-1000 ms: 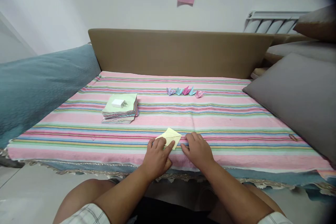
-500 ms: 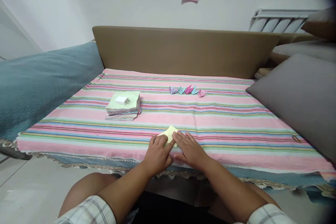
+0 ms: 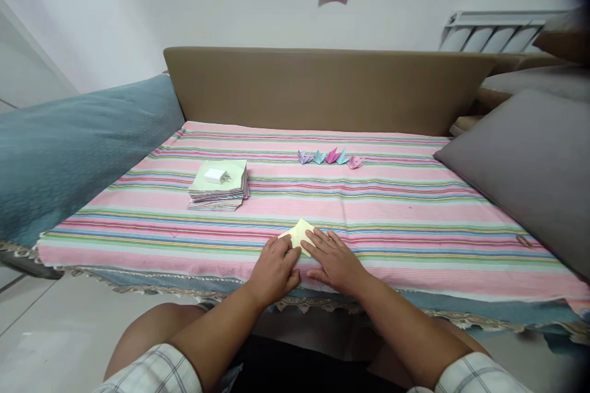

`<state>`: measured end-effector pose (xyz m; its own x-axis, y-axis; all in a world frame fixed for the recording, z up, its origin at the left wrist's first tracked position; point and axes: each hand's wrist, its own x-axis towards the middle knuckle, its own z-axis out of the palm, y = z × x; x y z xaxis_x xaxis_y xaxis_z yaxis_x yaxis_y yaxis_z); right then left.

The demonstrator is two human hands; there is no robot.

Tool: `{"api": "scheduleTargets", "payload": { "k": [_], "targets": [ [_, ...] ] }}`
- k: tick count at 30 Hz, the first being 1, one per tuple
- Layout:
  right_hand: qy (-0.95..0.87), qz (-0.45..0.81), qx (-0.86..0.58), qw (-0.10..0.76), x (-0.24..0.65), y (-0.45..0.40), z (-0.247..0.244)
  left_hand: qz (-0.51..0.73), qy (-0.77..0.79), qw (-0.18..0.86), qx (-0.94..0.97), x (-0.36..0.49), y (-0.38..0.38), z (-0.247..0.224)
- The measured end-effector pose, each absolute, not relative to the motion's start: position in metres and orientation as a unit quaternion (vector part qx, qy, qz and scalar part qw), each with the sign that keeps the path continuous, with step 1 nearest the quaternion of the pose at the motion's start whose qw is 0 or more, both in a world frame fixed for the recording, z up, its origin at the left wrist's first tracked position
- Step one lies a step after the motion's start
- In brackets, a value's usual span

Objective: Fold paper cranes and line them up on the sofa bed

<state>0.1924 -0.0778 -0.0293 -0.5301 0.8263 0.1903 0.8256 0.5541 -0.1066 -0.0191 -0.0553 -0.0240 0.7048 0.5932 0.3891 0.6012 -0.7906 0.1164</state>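
A small pale yellow sheet of folded paper [image 3: 300, 231] lies on the striped cloth near the front edge, one corner pointing away from me. My left hand [image 3: 275, 267] rests on its left side, fingertips pressing down, the fingers somewhat bent and the thumb apart. On the right side lies my right hand [image 3: 338, 261], open, its fingers stretched flat over the paper. Between the two hands the middle of the sheet shows; its lower part is hidden under my fingers.
A stack of square paper [image 3: 216, 196] with a white charger plug [image 3: 215, 176] on top stands to the left. Several folded paper figures [image 3: 332, 156] sit in a row farther back. A grey cushion [image 3: 520, 178] is at the right, beside a small brown item [image 3: 524, 241].
My left index fingertip has drawn back slightly from the right fingertips, and more of the paper's middle shows. My right hand has stayed nearly in place.
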Motion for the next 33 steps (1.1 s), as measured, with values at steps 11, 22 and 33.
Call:
{"api": "scheduleTargets", "payload": {
  "k": [11,22,33],
  "targets": [
    [-0.811,-0.033,-0.570,0.130,0.210,-0.081,-0.025,-0.203,-0.328,0.016,-0.923,-0.020,-0.054,-0.026],
    [-0.791,-0.123,-0.547,0.246,0.198,-0.076,-0.006,-0.208,-0.326,0.036,-0.921,-0.019,-0.056,-0.026],
    [-0.861,-0.006,-0.485,0.154,0.153,-0.064,-0.028,-0.208,-0.322,0.011,-0.923,-0.019,-0.056,-0.025]
  ]
}}
